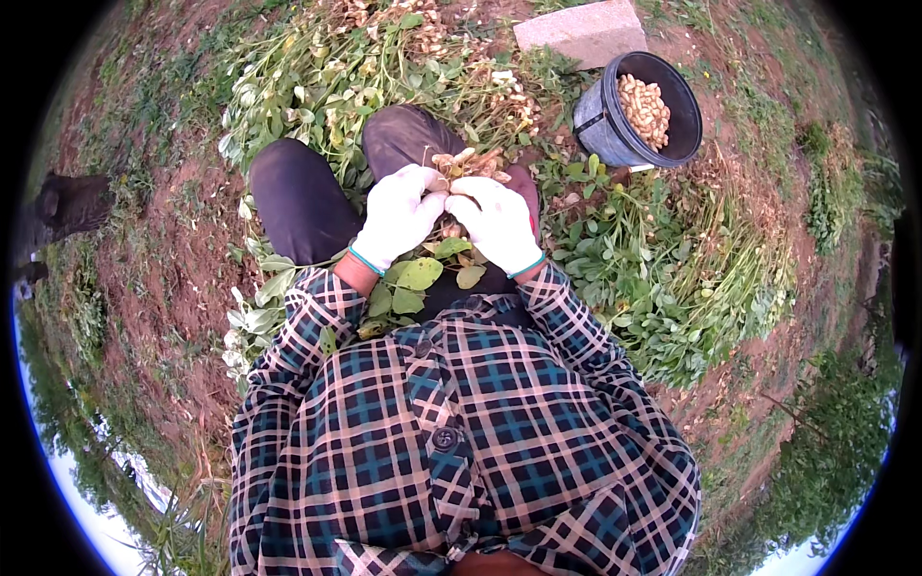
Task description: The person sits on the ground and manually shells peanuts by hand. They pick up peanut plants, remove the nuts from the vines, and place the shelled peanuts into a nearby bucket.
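Observation:
My left hand (400,213) and my right hand (498,222) wear white gloves with green cuff edges. They meet over my lap, fingertips pinched close together on an uprooted peanut plant. Its cluster of tan peanut pods (472,165) shows just beyond my fingers. Green and yellowing leaves (419,275) of the plant hang toward my body between the wrists. What exactly lies between the fingertips is mostly hidden by the gloves.
Beyond my right hand, a dark bucket (595,124) leans with peanut pods (644,111) inside. Behind it lies a pale block (585,32). Pulled peanut plants lie ahead (317,79) and in a heap at right (670,266). Reddish soil (173,266) stretches left.

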The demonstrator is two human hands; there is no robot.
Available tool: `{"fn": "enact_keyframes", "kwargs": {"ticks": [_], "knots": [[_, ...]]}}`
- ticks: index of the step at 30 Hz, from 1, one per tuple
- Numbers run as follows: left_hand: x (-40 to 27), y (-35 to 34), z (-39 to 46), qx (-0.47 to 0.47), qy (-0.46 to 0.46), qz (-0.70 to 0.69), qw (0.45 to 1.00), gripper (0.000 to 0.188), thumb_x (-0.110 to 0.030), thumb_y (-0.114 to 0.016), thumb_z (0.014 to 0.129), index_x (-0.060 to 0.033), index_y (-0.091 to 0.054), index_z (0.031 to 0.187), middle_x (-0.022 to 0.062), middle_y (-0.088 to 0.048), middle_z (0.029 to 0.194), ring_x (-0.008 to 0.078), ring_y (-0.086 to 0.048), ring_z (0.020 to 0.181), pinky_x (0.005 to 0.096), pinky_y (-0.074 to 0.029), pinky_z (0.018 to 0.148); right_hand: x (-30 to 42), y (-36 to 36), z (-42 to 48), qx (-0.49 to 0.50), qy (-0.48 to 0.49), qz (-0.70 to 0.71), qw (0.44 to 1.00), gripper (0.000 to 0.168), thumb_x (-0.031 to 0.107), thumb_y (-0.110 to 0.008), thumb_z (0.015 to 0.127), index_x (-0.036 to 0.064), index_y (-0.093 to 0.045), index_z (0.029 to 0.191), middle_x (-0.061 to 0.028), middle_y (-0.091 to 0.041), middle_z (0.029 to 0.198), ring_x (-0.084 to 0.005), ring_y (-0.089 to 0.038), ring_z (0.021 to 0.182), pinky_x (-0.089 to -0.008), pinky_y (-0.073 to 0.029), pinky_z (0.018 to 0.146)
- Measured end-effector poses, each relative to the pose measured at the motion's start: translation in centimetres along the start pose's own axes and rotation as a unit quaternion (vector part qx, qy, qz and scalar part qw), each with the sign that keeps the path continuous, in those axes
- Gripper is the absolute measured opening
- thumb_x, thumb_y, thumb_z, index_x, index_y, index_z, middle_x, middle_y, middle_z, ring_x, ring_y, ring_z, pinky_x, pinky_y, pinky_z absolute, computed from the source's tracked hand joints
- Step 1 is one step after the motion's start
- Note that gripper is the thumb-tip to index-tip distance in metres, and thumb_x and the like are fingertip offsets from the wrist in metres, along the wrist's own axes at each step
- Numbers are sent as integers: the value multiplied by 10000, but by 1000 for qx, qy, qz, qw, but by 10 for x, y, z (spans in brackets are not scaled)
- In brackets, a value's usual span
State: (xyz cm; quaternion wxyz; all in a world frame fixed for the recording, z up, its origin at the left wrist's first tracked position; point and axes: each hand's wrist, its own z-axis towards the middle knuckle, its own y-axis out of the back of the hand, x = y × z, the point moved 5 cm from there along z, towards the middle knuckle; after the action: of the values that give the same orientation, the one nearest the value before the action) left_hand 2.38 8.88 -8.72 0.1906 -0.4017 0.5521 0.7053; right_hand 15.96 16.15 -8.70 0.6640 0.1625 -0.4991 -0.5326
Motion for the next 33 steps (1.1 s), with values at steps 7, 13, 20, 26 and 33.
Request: {"fn": "enact_keyframes", "kwargs": {"ticks": [7, 13, 20, 26, 33], "knots": [[-23, -4, 0, 38, -128, 81, 988, 192, -237, -661, 802, -66, -675, 890, 120, -589, 747, 332, -607, 696, 421, -477, 632, 2, 22, 8, -74, -87, 112, 987, 133, 177, -628, 881, 73, -641, 963, -87, -658, 895, -275, -656, 764, -360, -526, 690], [-27, -3, -5, 18, -169, 97, 981, 165, -241, -623, 804, -90, -675, 846, 101, -576, 724, 302, -586, 670, 403, -443, 625, -5, 16, 29, 30, -137, 167, 976, 181, 227, -639, 867, 70, -638, 958, -114, -659, 846, -269, -663, 739, -360, -526, 692], [2, 8, -8, -19, 44, -227, 973, 190, -146, -597, 917, 20, -686, 940, 130, -701, 845, 227, -669, 763, 322, -514, 728, -80, -4, -12, -251, -274, 818, 438, 228, 264, -530, 1011, 58, -583, 930, -50, -579, 918, -156, -556, 761, -284, -468, 623], [-11, 14, -7, 23, -50, -106, 993, 231, -273, -694, 837, -47, -697, 886, 67, -651, 728, 202, -628, 671, 327, -484, 693, -70, 28, -38, -147, -343, 716, 591, 186, 219, -542, 978, 36, -570, 953, -94, -607, 980, -122, -559, 721, -227, -445, 564], [-48, 20, -24, 59, -198, 155, 966, 330, -100, -666, 655, -128, -635, 983, 61, -568, 832, 272, -569, 778, 383, -442, 770, -25, 28, -46, 35, -467, 462, 753, 169, 134, -579, 948, 15, -639, 1051, -31, -607, 805, -74, -542, 611, -225, -420, 506]]}}
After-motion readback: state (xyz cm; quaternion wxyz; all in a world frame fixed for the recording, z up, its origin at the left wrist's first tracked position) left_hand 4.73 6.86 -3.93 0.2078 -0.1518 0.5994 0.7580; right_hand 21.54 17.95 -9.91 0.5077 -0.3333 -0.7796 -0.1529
